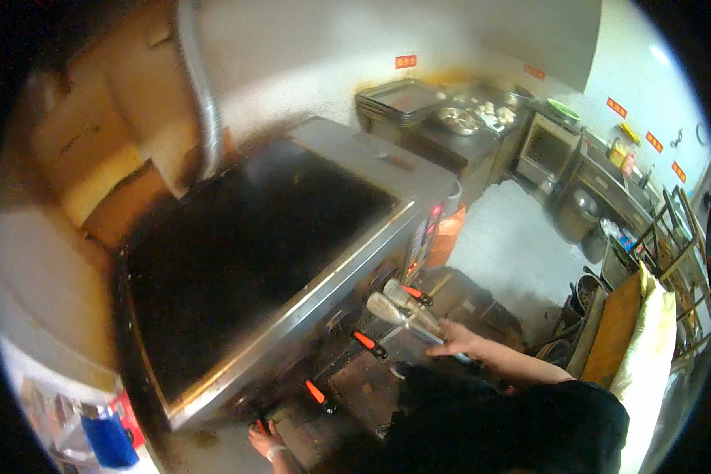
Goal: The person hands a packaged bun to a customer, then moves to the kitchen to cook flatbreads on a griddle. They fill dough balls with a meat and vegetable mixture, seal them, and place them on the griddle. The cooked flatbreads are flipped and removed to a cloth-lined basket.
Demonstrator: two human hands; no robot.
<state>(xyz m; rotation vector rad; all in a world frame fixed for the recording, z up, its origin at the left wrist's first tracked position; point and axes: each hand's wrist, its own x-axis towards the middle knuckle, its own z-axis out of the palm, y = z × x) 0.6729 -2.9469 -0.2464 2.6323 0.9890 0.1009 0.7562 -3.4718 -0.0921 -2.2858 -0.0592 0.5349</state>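
Observation:
My right hand (461,341) is closed around the handle of a long metal spatula (385,308). A second broad-headed tool (400,291) lies alongside it; I cannot tell whether I hold that one too. Both heads point toward the front of a large black flat griddle (255,237). Down at the griddle's near corner, my left hand (265,439) has its fingers on a red handle (261,426). Other orange-red handles, one in the middle (364,340) and one lower down (315,391), stick out below the griddle's front edge.
A grey ledge (355,148) beside the griddle carries a scraper (400,162). Stacked trays (400,98) and a metal bowl (461,120) stand on the back counter. Along the right are a metal rack (678,237), a wooden board (613,332) and a bin (577,216).

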